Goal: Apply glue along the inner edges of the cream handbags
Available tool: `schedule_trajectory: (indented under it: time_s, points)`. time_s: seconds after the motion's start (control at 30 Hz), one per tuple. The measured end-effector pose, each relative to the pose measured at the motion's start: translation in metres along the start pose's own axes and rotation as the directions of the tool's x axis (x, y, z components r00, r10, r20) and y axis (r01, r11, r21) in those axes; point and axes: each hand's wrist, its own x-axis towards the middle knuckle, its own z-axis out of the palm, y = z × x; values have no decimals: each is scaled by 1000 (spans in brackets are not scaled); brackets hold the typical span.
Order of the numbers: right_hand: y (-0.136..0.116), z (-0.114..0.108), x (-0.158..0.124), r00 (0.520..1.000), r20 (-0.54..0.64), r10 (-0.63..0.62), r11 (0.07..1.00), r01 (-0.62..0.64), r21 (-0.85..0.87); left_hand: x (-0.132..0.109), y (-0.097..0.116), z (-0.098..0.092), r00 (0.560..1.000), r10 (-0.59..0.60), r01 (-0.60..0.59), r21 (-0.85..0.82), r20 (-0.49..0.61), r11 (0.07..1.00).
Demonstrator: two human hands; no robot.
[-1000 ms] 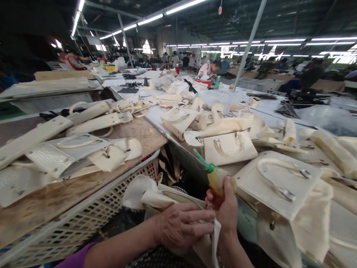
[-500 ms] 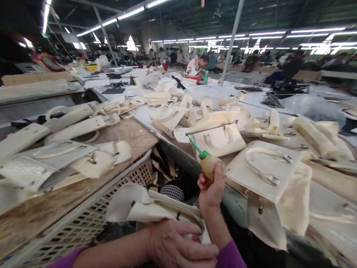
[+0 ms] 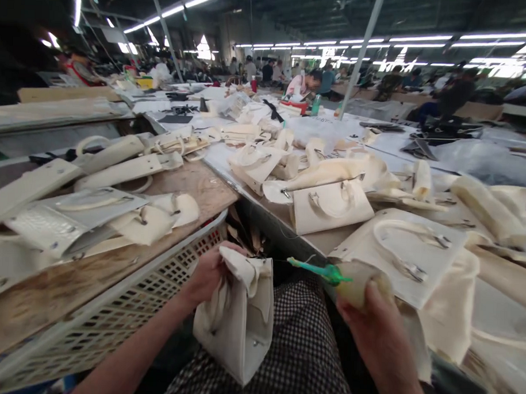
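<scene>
A small cream handbag [image 3: 234, 334] stands tilted over my lap, its side panel facing me. My left hand [image 3: 208, 275] is closed on its top near the handle, and the bag hides some of the fingers. In my right hand [image 3: 375, 316] is a yellowish squeeze bottle [image 3: 359, 283] with a green nozzle [image 3: 316, 269]. The nozzle points left toward the top of the bag, with a gap between them.
More cream handbags lie on the wooden table [image 3: 203, 189] at left and on the right-hand table, one large bag [image 3: 403, 253] overhanging its edge. A white plastic basket [image 3: 156, 297] stands at my left. Checked cloth [image 3: 301, 336] covers my lap. People work farther back.
The handbag has gone from lying low across my lap to standing more upright in my left hand. My right hand has brought the squeeze bottle down and right, its nozzle now pointing left.
</scene>
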Motion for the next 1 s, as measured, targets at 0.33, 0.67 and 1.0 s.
schedule_trajectory:
  time_s: [0.33, 0.67, 1.0]
  points:
    - [-2, -46, -28, 996, 40, 75, 865, -45, -500, 30, -18, 11, 936, -114, 130, -24, 334, 991]
    - [-18, -30, -27, 996, 52, -77, 559, 86, -825, 41, -29, 25, 871, -31, 37, -3, 491, 999]
    - [-16, -34, -18, 988, 108, -108, 449, 145, -882, 41, -31, 39, 827, 56, -67, 0, 559, 998]
